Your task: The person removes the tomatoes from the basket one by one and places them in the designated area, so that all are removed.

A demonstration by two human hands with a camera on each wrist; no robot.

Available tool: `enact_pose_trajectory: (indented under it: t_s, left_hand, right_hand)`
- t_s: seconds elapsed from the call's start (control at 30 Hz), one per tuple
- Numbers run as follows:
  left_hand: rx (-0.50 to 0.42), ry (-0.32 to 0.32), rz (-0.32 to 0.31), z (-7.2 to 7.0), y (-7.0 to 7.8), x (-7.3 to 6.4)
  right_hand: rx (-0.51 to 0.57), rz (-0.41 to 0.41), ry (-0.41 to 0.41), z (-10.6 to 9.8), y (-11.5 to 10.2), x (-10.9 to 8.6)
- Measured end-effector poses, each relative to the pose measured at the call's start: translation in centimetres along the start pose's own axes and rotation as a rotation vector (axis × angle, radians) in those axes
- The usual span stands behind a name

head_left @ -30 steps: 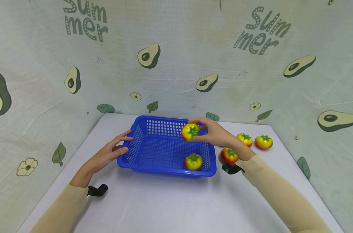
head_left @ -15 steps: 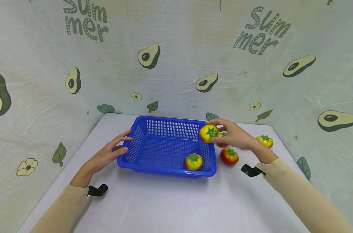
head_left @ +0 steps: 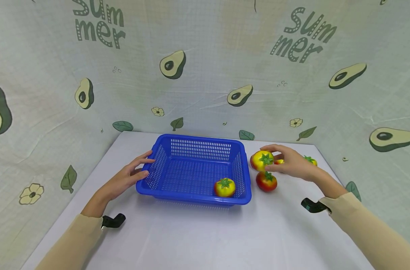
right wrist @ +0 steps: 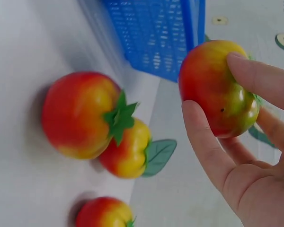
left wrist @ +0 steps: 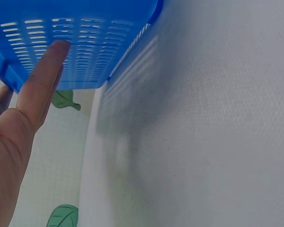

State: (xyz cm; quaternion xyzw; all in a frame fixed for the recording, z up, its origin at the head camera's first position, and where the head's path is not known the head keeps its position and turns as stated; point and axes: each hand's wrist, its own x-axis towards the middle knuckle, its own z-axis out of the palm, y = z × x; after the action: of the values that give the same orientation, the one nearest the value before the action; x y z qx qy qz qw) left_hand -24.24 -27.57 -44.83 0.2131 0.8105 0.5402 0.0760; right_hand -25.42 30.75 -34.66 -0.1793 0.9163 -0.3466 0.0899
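My right hand (head_left: 291, 163) holds a red-and-yellow tomato (head_left: 261, 161) with a green star-shaped stem, just right of the blue basket (head_left: 191, 197). In the right wrist view, thumb and fingers wrap the held tomato (right wrist: 213, 90), which sits close to the basket's edge. My left hand (head_left: 125, 176) rests on the basket's left rim. From the left wrist view, a straight finger (left wrist: 45, 78) lies against the slotted outer wall. Inside the basket's near right corner lies another tomato (head_left: 225, 188).
A redder tomato (head_left: 266, 182) stands right of the basket. Another tomato (head_left: 279, 162) shows partly behind the right hand, and one more tomato (head_left: 311, 160) is mostly hidden by it. A patterned cloth (head_left: 205, 75) hangs behind the white table (head_left: 198, 240).
My right hand has carried the tomato rightward, from over the basket to beyond its right rim. The left hand and the basket have stayed in place.
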Motion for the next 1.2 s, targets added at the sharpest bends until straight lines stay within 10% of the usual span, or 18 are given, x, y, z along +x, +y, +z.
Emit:
enact_pose_trajectory:
  t_s: [1.2]
  left_hand:
    - [0.006,0.007,-0.018,0.0,0.1,0.0]
  right_hand:
    - [-0.050,0.115,-0.013,-1.4,8.4,-4.7]
